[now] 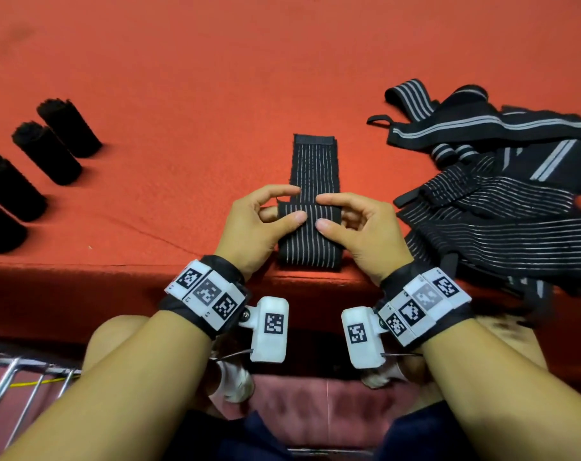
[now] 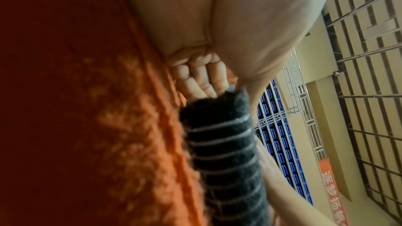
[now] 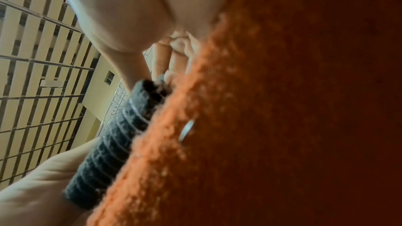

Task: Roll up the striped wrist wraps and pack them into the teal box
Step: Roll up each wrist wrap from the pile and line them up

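Observation:
A black wrist wrap with thin white stripes (image 1: 315, 164) lies flat on the red carpeted surface (image 1: 216, 78), running away from me. Its near part is folded into a started roll (image 1: 310, 216) near the front edge. My left hand (image 1: 276, 211) pinches the roll's left end between thumb and fingers, and my right hand (image 1: 339, 211) pinches its right end. The left wrist view shows the striped roll (image 2: 226, 152) close up beside my curled fingers (image 2: 200, 78). The right wrist view shows the roll (image 3: 117, 137) against the carpet. No teal box is in view.
Several finished black rolls (image 1: 46, 151) lie in a row at the left. A heap of unrolled striped wraps (image 1: 488, 194) covers the right side and hangs over the front edge (image 1: 116, 266). A metal rack (image 1: 23, 380) stands below left.

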The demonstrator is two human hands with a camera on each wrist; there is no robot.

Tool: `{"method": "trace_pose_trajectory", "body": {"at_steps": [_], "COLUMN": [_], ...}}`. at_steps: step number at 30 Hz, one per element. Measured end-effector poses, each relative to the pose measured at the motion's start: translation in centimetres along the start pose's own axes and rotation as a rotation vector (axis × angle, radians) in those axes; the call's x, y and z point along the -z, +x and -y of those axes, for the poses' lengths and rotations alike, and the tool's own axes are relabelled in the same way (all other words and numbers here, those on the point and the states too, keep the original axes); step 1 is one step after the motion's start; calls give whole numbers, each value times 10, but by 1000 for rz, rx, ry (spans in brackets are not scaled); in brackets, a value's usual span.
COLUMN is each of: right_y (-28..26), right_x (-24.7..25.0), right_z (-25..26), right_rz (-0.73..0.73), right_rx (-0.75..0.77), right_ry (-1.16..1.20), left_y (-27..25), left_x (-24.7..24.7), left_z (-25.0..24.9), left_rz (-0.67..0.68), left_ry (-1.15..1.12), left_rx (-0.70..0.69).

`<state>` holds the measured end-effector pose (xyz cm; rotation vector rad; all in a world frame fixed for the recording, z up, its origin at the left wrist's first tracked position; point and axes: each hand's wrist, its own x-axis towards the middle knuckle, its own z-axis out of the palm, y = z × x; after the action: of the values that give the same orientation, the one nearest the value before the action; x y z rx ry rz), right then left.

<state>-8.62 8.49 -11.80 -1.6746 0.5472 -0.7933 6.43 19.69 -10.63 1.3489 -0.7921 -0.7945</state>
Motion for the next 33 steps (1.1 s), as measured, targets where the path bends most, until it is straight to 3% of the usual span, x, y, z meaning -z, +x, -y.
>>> {"method": "trace_pose_trajectory", "body": {"at_steps": [8,15,22,33], "right_y": [-2,1,2,-4], "right_x": [1,2,1,2], "right_z": [3,-2,-4,1], "right_rz": [26,26,68,47], "right_rx": [-57,16,45,57], "right_ry": [10,-87,-16,75], "left_y": [-2,-3,0,-4], "left_x": [7,6,7,4], "left_z": [2,8,11,6], "left_rz": [62,50,32,159], "left_ry": [44,121,159,74], "left_rx": [-58,-107,-97,-98]}}
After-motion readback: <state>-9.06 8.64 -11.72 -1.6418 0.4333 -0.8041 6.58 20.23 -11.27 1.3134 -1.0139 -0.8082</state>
